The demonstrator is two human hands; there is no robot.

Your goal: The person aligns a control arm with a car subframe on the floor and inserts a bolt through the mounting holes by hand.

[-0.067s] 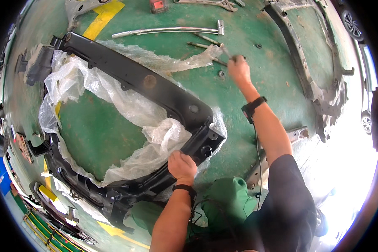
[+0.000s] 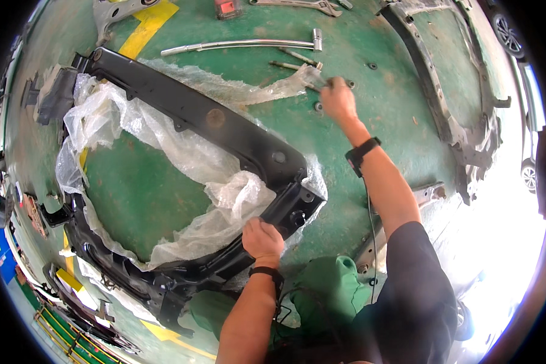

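A large black metal frame [image 2: 224,124] lies on the green floor, partly draped in clear bubble wrap [image 2: 182,158]. My left hand [image 2: 262,238] grips the frame at its near corner, fingers closed over the edge and some wrap. My right hand [image 2: 338,100] reaches far forward and pinches the end of a stretched strip of the wrap [image 2: 273,91], pulling it off the frame's upper bar. A black band sits on each wrist.
Silver rods and bolts [image 2: 249,45] lie on the floor beyond the frame. Another dark curved frame part [image 2: 455,121] lies to the right. Yellow floor markings [image 2: 145,27] run at the top left. Green cloth [image 2: 327,285] bunches by my knees.
My right hand has shifted slightly while drawing the strip of wrap. My left hand stays on the frame's corner.
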